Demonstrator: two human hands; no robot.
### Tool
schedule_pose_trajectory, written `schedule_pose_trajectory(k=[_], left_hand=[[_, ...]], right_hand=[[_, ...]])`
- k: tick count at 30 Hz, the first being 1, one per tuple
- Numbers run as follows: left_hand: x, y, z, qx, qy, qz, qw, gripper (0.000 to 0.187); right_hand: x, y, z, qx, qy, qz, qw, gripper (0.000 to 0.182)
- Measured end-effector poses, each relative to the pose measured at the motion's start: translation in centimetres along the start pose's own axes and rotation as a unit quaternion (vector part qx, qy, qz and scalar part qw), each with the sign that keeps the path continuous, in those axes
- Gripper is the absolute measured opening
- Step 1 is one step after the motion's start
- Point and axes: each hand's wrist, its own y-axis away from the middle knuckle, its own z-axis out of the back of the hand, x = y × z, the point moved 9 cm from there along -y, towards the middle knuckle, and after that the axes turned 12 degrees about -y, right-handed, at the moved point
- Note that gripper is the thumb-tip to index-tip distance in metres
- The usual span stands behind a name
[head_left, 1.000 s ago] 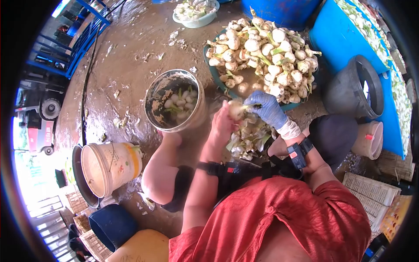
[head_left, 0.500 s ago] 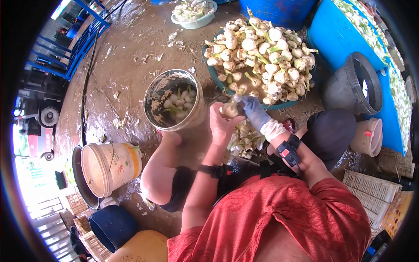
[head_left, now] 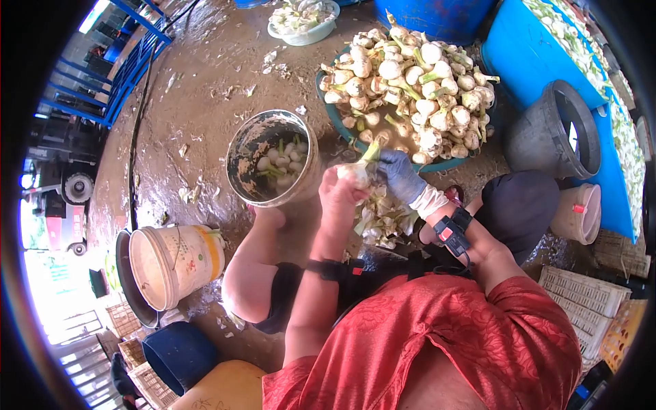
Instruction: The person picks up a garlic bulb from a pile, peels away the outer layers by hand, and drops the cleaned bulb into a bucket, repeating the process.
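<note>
My bare left hand [head_left: 339,191] is closed around a garlic bulb [head_left: 354,175], whose green-white stalk points up and to the right. Against the right side of that bulb is my right hand [head_left: 400,176] in a blue-grey glove, fingers curled; what they pinch is hidden. Beyond the hands, a wide green tub [head_left: 331,115] is heaped with unpeeled, muddy garlic bulbs [head_left: 437,92]. To the left stands a bucket [head_left: 311,167] with several clean white bulbs [head_left: 281,160] inside. Stripped garlic skins [head_left: 383,220] lie in a pile below my hands.
A dark grey bucket [head_left: 540,143] and a pinkish bucket [head_left: 575,213] stand at right beside a blue trough [head_left: 533,61]. At left are a cream bucket [head_left: 181,263] and a blue one [head_left: 179,355]. Scraps litter the wet floor [head_left: 184,102]; a pale basin [head_left: 311,35] holds skins.
The bulb in my left hand has turned so its stalk stands up more visibly. My gloved right hand has shifted slightly down and right from the stalk to the bulb's side.
</note>
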Motion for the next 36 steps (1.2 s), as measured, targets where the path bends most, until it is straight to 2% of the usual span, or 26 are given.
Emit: schedule_pose_trajectory(k=[2, 3, 4, 5, 6, 8, 9, 10, 11, 12, 13, 14, 16, 18, 20, 22, 23, 24, 26, 28, 29, 30, 32, 34, 35, 36], left_hand=[[1.0, -0.3, 0.3, 0.024, 0.020, 0.018, 0.999, 0.039], [2.2, -0.5, 0.2, 0.042, 0.103, 0.065, 0.992, 0.042], [2.6, -0.4, -0.7, 0.059, 0.185, 0.111, 0.975, 0.046], [2.4, 0.0, -1.4, 0.084, 0.181, 0.119, 0.973, 0.047], [1.5, 0.0, -1.9, 0.090, 0.154, 0.089, 0.980, 0.044], [0.4, -0.1, -0.7, 0.021, -0.026, 0.000, 0.999, 0.037], [0.6, -0.4, 0.5, -0.076, -0.136, 0.016, 0.988, 0.028], [-0.4, 0.0, -0.1, -0.078, -0.166, -0.010, 0.983, 0.033], [-0.8, 0.1, -0.4, -0.087, -0.228, -0.044, 0.969, 0.045], [-0.3, -0.4, 0.4, -0.123, -0.329, -0.129, 0.928, 0.052], [-0.2, -0.3, 0.6, -0.117, -0.323, -0.137, 0.929, 0.055], [-0.3, 0.1, 0.0, -0.097, -0.232, -0.069, 0.965, 0.054], [-0.6, 0.6, 0.1, -0.075, -0.238, -0.004, 0.968, 0.052], [-0.3, 0.4, 0.3, -0.063, -0.228, -0.014, 0.972, 0.048], [0.8, 0.3, 1.1, -0.083, -0.112, 0.016, 0.990, 0.043], [1.0, 0.0, 1.6, -0.066, -0.113, 0.000, 0.991, 0.043], [1.7, -0.1, 0.9, 0.000, -0.014, 0.032, 0.999, 0.043], [2.2, -0.1, -0.1, 0.067, 0.084, 0.064, 0.992, 0.043], [3.2, -0.3, 0.7, 0.035, 0.098, 0.104, 0.989, 0.047], [5.5, 0.5, -0.3, 0.079, 0.162, 0.255, 0.950, 0.055], [5.5, 0.4, -0.4, 0.083, 0.144, 0.266, 0.949, 0.066], [5.5, 0.5, -0.7, 0.087, 0.143, 0.267, 0.949, 0.066], [4.7, 0.6, -0.1, 0.012, 0.056, 0.238, 0.969, 0.074], [5.1, 0.8, -0.2, -0.033, -0.004, 0.229, 0.973, 0.067], [2.8, 0.2, 0.6, -0.105, -0.164, 0.050, 0.980, 0.061], [-0.2, 0.8, 0.5, -0.170, -0.311, -0.133, 0.925, 0.055]], right_hand=[[-0.3, -0.2, -0.2, 0.020, -0.045, 0.019, 0.999, 0.013], [-0.5, -0.4, 0.1, 0.020, -0.046, 0.018, 0.999, 0.013], [1.8, -0.3, 0.0, 0.033, 0.094, 0.147, 0.984, 0.013], [3.7, 0.5, -0.6, 0.045, 0.230, 0.272, 0.933, 0.014], [3.9, 0.9, 0.0, 0.049, 0.227, 0.275, 0.933, 0.014], [1.7, -0.1, 0.8, 0.082, 0.105, 0.112, 0.985, 0.020], [1.8, -0.3, 0.5, 0.070, 0.116, 0.102, 0.985, 0.024], [1.4, -0.1, 0.3, 0.060, 0.127, 0.095, 0.985, 0.028], [-0.9, -0.9, 0.8, 0.032, 0.019, 0.112, 0.993, 0.031], [0.1, -0.1, -0.4, -0.033, 0.013, 0.024, 0.999, 0.034], [0.0, -0.1, -0.8, -0.027, 0.000, 0.004, 1.000, 0.037], [-0.1, 0.1, -1.1, -0.022, -0.005, -0.014, 1.000, 0.038], [-1.8, -0.7, -0.2, 0.000, -0.008, 0.019, 1.000, 0.027], [-1.5, -0.4, 0.0, 0.022, -0.020, 0.039, 0.999, 0.023], [-0.8, 0.1, -0.4, 0.043, -0.032, 0.058, 0.997, 0.018], [0.7, 0.6, -1.1, 0.061, 0.022, 0.109, 0.992, 0.014], [0.9, 0.7, -0.8, 0.062, 0.102, 0.102, 0.988, 0.014], [0.9, 0.4, -0.1, 0.071, 0.242, 0.180, 0.951, 0.016], [1.6, 0.7, -0.3, 0.089, 0.308, 0.253, 0.913, 0.016], [1.4, 0.7, -0.2, 0.095, 0.264, 0.218, 0.935, 0.019], [1.3, 0.7, -0.1, 0.096, 0.221, 0.181, 0.953, 0.022], [1.3, 0.9, -0.3, 0.092, 0.223, 0.183, 0.953, 0.022], [-0.1, 0.8, 0.4, 0.048, 0.081, 0.113, 0.989, 0.024], [0.4, 0.8, -0.1, 0.045, 0.090, 0.145, 0.984, 0.025], [0.5, 0.9, -0.4, 0.048, 0.084, 0.132, 0.986, 0.024], [0.5, 1.0, -0.5, 0.052, 0.078, 0.120, 0.988, 0.023]])
